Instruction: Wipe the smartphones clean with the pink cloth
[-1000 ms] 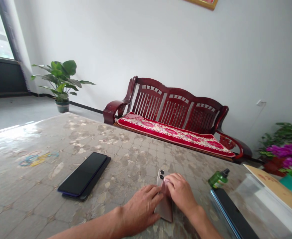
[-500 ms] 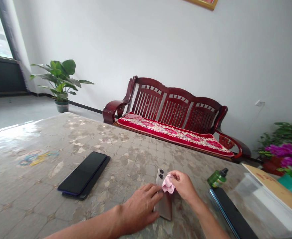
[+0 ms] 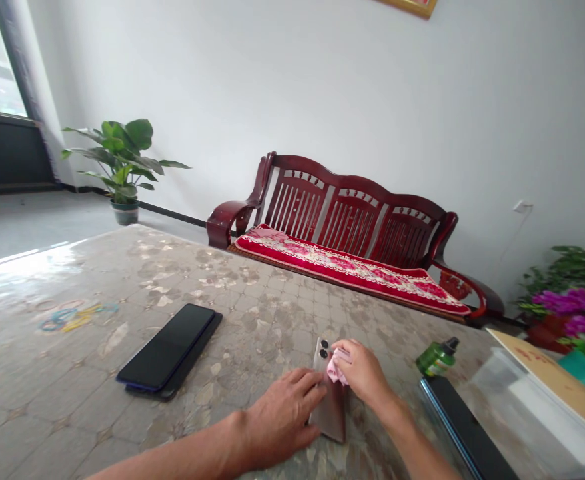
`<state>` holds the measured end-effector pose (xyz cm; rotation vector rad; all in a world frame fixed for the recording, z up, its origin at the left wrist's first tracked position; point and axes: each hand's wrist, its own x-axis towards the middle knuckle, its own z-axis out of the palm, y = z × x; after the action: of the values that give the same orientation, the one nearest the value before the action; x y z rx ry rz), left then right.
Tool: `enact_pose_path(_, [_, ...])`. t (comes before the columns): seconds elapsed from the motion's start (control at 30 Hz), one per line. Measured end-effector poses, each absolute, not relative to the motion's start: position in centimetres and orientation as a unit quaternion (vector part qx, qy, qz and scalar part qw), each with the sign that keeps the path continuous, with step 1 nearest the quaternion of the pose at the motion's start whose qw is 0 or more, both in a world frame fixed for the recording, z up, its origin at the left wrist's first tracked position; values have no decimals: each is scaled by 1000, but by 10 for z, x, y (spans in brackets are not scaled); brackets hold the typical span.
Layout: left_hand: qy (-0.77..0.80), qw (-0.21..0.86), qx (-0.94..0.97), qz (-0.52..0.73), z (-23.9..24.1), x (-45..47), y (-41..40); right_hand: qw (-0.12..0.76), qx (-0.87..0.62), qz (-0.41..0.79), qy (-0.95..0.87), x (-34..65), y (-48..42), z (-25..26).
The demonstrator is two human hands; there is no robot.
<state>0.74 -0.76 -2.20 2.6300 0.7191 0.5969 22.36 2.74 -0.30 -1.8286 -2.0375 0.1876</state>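
A smartphone (image 3: 331, 413) lies face down on the table, its gold-toned back and two round camera lenses showing. My left hand (image 3: 287, 413) holds it by the left edge, with the fingers bent over its side and the thumb lower down. In my right hand (image 3: 365, 373) a small pink cloth (image 3: 337, 368) is pinched and pressed against the phone's upper back, just below the lenses. Part of the cloth is hidden under the fingers.
Two stacked dark phones (image 3: 170, 350) lie to the left, with coloured rubber bands (image 3: 72, 317) beyond. On the right are a green bottle (image 3: 437, 357), another dark phone (image 3: 467, 427) and a clear box (image 3: 537, 400). A wooden bench (image 3: 352, 213) stands behind the patterned table (image 3: 252, 300).
My right hand has closed further around the cloth, which is now bunched smaller beneath the fingers on the phone's back. My left hand and the phone have hardly moved.
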Motion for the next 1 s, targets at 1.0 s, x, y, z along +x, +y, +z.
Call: enact_pose_path(1.0, [261, 151, 930, 210, -26, 8, -9, 204, -569, -50, -795, 224, 22, -18])
